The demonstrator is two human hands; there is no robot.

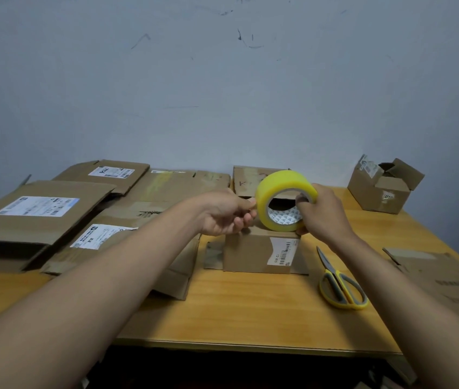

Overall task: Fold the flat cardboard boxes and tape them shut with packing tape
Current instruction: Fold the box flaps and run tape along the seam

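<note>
Yellow tape roll (286, 200) held upright on edge between both hands, just above small cardboard box (262, 251) at table centre. Right hand (325, 217) gripping roll's right side, fingers (302, 200) curled through the core, thumb underneath at roll's lower edge. Left hand (227, 213) at roll's left face, fingertips (250, 204) pinched together against the tape surface; can't tell if a loose tape end sits between them. Small box directly below the fingers, white label on front, rear flap standing up behind the roll. Scissors (342, 284) w/ yellow-grey handles flat on wooden table (250, 310), below and right of right hand, closed. Flat cardboard boxes (40, 214) stacked well left of left hand, several w/ shipping labels. Open box (382, 189) far right near wall (222, 80), flaps up. Another flat sheet (441, 279) at right table edge
</note>
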